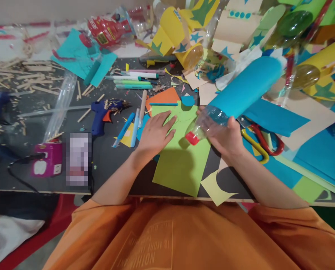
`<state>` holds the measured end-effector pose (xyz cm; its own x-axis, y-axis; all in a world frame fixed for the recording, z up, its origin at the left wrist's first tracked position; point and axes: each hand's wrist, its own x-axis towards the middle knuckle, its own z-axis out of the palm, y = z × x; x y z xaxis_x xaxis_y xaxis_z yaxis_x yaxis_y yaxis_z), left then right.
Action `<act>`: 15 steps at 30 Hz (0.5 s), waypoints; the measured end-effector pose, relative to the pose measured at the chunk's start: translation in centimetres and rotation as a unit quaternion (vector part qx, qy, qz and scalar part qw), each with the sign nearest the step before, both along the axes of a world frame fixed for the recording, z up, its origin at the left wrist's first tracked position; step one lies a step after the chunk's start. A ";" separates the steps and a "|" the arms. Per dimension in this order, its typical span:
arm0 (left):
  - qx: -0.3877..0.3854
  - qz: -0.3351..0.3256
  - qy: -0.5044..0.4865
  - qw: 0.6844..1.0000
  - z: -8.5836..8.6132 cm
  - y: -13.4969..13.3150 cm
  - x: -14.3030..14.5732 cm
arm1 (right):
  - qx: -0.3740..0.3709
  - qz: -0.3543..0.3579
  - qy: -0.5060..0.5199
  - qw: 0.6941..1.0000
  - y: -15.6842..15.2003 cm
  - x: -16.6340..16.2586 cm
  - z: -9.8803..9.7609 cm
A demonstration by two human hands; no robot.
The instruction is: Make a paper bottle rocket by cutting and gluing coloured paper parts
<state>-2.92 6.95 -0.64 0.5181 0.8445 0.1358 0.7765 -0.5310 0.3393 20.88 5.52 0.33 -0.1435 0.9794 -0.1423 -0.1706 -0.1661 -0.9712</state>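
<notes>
My right hand (226,138) grips a clear plastic bottle (240,92) near its neck. Blue paper wraps the bottle's body, and its red cap points down toward me at the left. My left hand (156,131) rests with fingers spread on a sheet of light green paper (181,161), on which faint drawn curves show. A small blue paper piece (187,100) and a blue pen (163,104) lie at the sheet's far edge. Beside my right wrist are scissors (264,144) with red and yellow handles, their blades partly covered by blue paper.
A blue glue gun (100,114) lies left of my left hand, near clear glue sticks (61,101) and scattered wooden sticks (41,75). Markers (135,84) lie behind. A purple box (47,159) and a phone (78,159) sit front left. Yellow paper-covered bottles (170,30) crowd the back.
</notes>
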 end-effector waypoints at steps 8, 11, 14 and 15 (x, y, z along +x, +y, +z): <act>0.008 -0.030 0.047 0.998 0.8 -1.1 0.9 | 0.038 -0.084 -0.040 0.995 1.4 1.9 -1.1; -0.009 -0.051 0.049 0.997 1.0 -1.4 1.2 | 0.033 -0.088 -0.038 0.995 1.6 2.0 -1.5; 0.008 -0.034 0.006 0.999 1.1 -1.4 1.2 | 0.038 -0.102 -0.095 0.989 1.7 2.0 -1.6; 0.017 -0.027 -0.013 0.999 1.1 -1.3 1.1 | 0.035 -0.107 -0.115 0.987 1.7 2.0 -1.6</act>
<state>-1.81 5.63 0.50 0.5587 0.8100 0.1782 0.7375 -0.5836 0.3398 22.83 7.24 -1.29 0.0967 0.9922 -0.0785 0.0318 -0.0819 -0.9961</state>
